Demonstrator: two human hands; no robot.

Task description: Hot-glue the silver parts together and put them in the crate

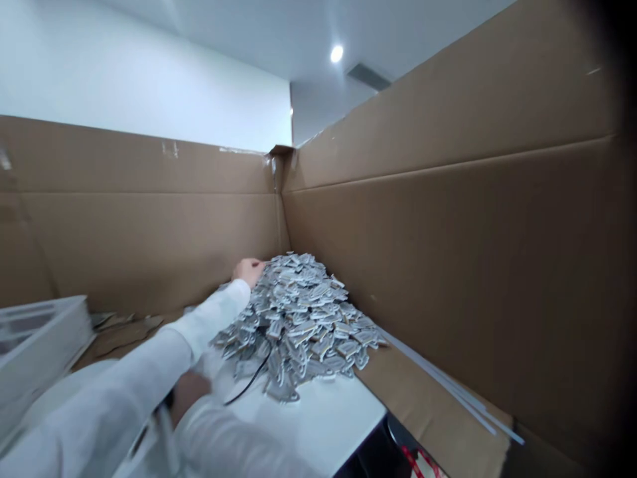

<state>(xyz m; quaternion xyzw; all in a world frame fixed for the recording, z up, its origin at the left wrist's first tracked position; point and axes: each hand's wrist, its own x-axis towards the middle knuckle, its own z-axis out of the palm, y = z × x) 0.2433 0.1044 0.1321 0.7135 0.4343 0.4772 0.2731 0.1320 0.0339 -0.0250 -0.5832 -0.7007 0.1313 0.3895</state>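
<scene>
My left hand (249, 271) reaches to the upper left side of a heap of flat grey pieces (303, 312), each with a loop-like end. Its fingers are curled together against the heap; whatever may be between them is too small to make out. Below the left sleeve, my right hand (190, 396) is smeared by motion and partly covered. Something dark lies beside it, too blurred to name. The heap spreads over a white tabletop (308, 418), and a thin black cable (251, 382) runs out from its front.
Tall cardboard walls (448, 265) meet in a corner behind the heap. At left stands a white crate (54, 332) near torn cardboard pieces (127, 332). White strips (448, 382) lie along the right wall, on a cardboard sheet (423, 405). Red-patterned material (421, 461) shows at the bottom.
</scene>
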